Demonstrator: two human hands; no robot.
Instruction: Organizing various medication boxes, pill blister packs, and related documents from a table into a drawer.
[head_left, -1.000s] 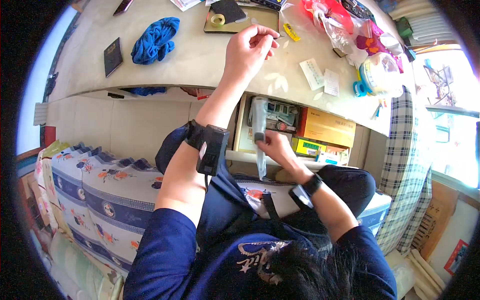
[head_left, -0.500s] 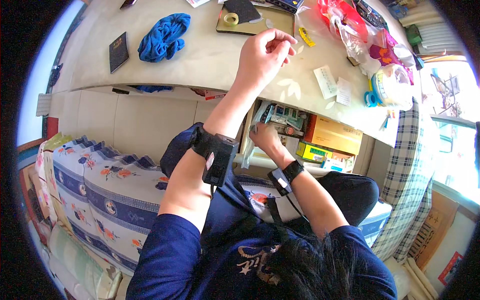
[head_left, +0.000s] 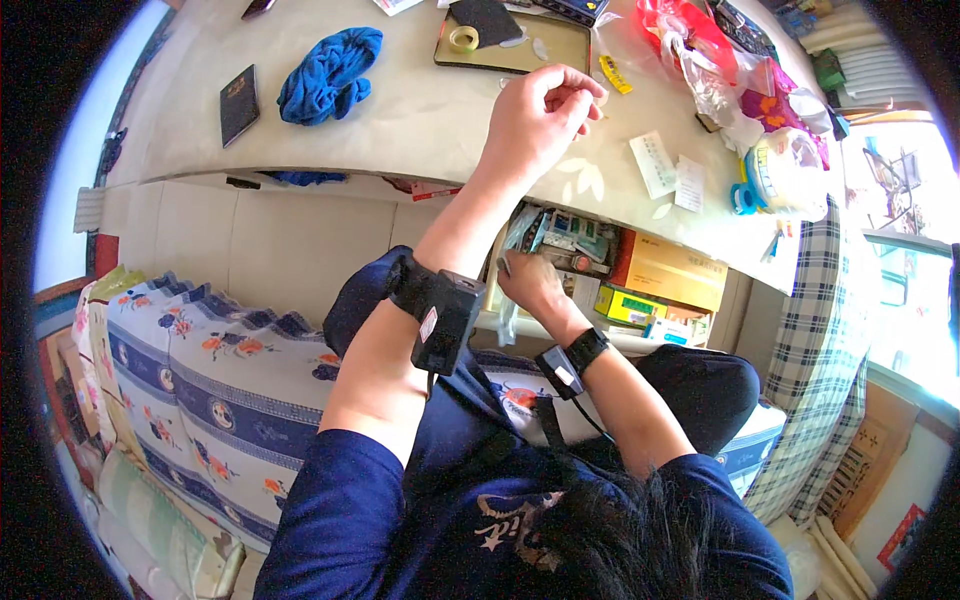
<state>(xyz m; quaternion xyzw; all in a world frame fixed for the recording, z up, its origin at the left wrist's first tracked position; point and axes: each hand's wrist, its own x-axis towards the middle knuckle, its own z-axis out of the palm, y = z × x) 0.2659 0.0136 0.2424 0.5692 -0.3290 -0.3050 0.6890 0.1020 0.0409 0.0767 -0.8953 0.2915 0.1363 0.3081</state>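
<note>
Over the table, my left hand (head_left: 545, 115) is raised with its fingers curled and the thumb meeting them in a pinch. Whatever the fingertips hold, if anything, is too small to make out. Lower down, my right hand (head_left: 532, 284) is at the left side of an open drawer (head_left: 490, 322), its fingers bent and partly hidden. A strip of clear plastic (head_left: 509, 318) hangs over the drawer's side beside those fingers. Inside lie an orange-yellow box (head_left: 676, 268), a yellow-green box (head_left: 627, 304) and several small packets (head_left: 578, 238).
On the table are a blue cloth (head_left: 328, 78), a dark booklet (head_left: 239, 105), a tray (head_left: 570, 48) bearing a tape roll (head_left: 464, 38), a yellow packet (head_left: 615, 75), paper slips (head_left: 653, 164), plastic bags (head_left: 700, 50) and a clear tub (head_left: 785, 170). A flowered bench cover (head_left: 230, 390) lies to the left.
My left hand has shifted slightly right and down, its fingers still curled. My right hand has moved slightly left and down, and the plastic strip beside it has changed shape.
</note>
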